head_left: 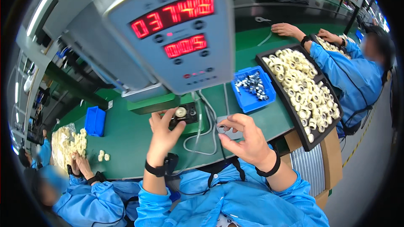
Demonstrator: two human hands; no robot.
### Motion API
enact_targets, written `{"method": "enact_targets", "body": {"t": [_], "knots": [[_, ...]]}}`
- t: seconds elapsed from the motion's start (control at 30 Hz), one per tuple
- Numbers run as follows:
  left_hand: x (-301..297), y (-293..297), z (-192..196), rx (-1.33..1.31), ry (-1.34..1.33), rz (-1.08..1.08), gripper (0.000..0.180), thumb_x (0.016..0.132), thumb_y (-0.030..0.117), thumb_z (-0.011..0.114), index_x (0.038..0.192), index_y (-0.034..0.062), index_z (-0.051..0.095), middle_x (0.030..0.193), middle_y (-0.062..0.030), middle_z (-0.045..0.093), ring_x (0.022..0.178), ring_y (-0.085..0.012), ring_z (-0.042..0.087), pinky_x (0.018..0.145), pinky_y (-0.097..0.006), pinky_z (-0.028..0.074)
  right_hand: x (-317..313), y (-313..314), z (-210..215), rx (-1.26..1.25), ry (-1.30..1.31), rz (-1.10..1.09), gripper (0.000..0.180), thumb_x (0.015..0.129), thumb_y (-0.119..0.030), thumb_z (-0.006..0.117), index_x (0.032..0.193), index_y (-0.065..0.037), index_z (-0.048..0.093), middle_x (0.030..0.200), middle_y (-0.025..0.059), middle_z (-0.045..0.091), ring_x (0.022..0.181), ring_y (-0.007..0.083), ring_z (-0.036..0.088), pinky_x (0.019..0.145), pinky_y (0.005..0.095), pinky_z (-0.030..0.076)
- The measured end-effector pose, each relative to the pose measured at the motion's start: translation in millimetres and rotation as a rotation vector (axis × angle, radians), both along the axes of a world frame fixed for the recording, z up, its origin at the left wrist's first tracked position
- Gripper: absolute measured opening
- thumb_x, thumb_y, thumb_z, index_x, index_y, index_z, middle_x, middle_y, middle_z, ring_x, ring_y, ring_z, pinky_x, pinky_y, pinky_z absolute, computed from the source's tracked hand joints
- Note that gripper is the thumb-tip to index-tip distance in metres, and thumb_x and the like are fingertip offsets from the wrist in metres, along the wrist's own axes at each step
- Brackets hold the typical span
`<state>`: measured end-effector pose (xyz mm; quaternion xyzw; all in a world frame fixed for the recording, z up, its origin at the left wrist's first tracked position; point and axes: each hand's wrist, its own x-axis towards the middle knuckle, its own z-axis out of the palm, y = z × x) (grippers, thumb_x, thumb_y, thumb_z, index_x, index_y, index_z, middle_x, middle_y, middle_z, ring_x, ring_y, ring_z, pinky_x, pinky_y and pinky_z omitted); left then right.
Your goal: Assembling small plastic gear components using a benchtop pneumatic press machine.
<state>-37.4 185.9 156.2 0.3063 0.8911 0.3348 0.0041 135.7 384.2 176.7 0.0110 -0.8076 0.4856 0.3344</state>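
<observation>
A round cream plastic part (181, 112) sits in a small black fixture (192, 115) beneath the counter machine. My left hand (164, 131) reaches over the fixture's left side, thumb and forefinger apart beside the part. Whether its fingertips touch the part cannot be told. To the right, my right hand (246, 138) pinches a small dark-and-silver metal nut (221, 128) between thumb and forefinger, over a grey plate (232, 133) on the table. Beyond that hand, a blue bin (248, 106) holds many small metal pieces.
The grey machine (198, 69) with red digits looms above the fixture. Cables (212, 122) loop beside it. A black tray (309, 141) of cream parts is at right, a blue bin (95, 121) at left. Co-workers (92, 201) sit on both sides; a carton (332, 164) stands lower right.
</observation>
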Motion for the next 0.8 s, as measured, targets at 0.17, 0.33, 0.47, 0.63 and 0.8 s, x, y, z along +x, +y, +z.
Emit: {"method": "enact_targets", "body": {"t": [0.17, 0.33, 0.47, 0.63, 0.8], "knots": [[18.9, -58.2, -23.4, 0.235, 0.029, 0.168, 0.049, 0.085, 0.014, 0.073, 0.133, 0.0093, 0.061, 0.125, -0.0116, 0.054, 0.115, -0.026, 0.052, 0.097, -0.039, 0.044, -49.2, -18.4, -6.7, -0.011, -0.071, 0.068, 0.045, 0.089, -0.005, 0.072, 0.124, 0.002, 0.044, 0.103, 0.0168, 0.07, 0.084, 0.0259, 0.069, 0.07, 0.036, 0.054], [29.2, -120.7, -83.5, 0.547, -0.022, 0.357, 0.025, 0.094, 0.0, 0.061, 0.119, 0.0009, 0.062, 0.113, -0.0068, 0.059, 0.097, -0.0135, 0.056, 0.084, -0.026, 0.047, -102.4, -37.4, -7.3, -0.046, -0.202, 0.067, 0.033, 0.089, -0.005, 0.071, 0.117, 0.004, 0.056, 0.114, 0.0153, 0.057, 0.084, 0.0213, 0.066, 0.07, 0.0323, 0.053], [28.2, -128.5, -98.9, 0.792, -0.153, 0.425, 0.017, 0.096, -0.005, 0.056, 0.112, -0.0029, 0.062, 0.108, -0.0045, 0.058, 0.089, -0.0098, 0.056, 0.079, -0.023, 0.047, -117.5, -50.6, 8.8, -0.213, -0.18, 0.023, 0.028, 0.086, -0.005, 0.072, 0.111, 0.002, 0.061, 0.105, 0.0143, 0.061, 0.079, 0.0206, 0.064, 0.069, 0.0329, 0.052], [30.0, -127.2, -94.2, 0.748, -0.127, 0.404, 0.012, 0.095, -0.005, 0.057, 0.105, -0.0028, 0.063, 0.106, -0.0051, 0.056, 0.085, -0.0095, 0.055, 0.075, -0.023, 0.047, -124.8, -53.1, 5.5, -0.146, -0.207, -0.013, 0.028, 0.084, -0.006, 0.072, 0.109, -0.001, 0.062, 0.098, 0.013, 0.064, 0.077, 0.0225, 0.063, 0.069, 0.0347, 0.052], [29.6, -128.1, -91.5, 0.735, -0.12, 0.399, 0.01, 0.095, -0.005, 0.057, 0.103, -0.0023, 0.063, 0.106, -0.0054, 0.056, 0.084, -0.0096, 0.055, 0.075, -0.023, 0.046, -130.1, -52.9, 3.6, -0.163, -0.105, -0.012, 0.03, 0.084, -0.009, 0.072, 0.111, -0.001, 0.062, 0.094, 0.0136, 0.066, 0.079, 0.0284, 0.064, 0.072, 0.0387, 0.052]]}}
